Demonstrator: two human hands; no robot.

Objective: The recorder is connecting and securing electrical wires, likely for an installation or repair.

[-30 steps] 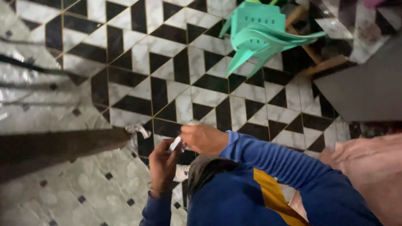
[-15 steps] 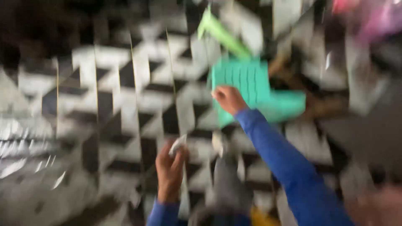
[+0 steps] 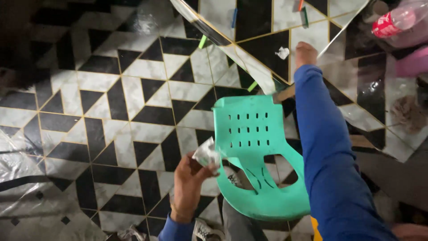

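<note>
The left hand (image 3: 187,180) pinched a crumpled white wad (image 3: 206,154) between thumb and fingertips, held low just beside the front edge of a green plastic chair (image 3: 256,147). The right hand (image 3: 306,52) was stretched far forward over a tiled surface (image 3: 263,31), its fingers hidden from the camera, so whether they were spread or closed could not be told. A second small white scrap (image 3: 282,52) lay on that surface just beside the right hand, apart from it. Coloured markers (image 3: 304,15) lay further back, and a clear bottle with a red label (image 3: 394,22) lay at the far right. The floor (image 3: 111,102) below carried the same black and white pattern. The grip on the wad looked light, so it could slip and drop to the floor. The long reach over the chair might nudge it or sweep the scrap off the edge.
</note>
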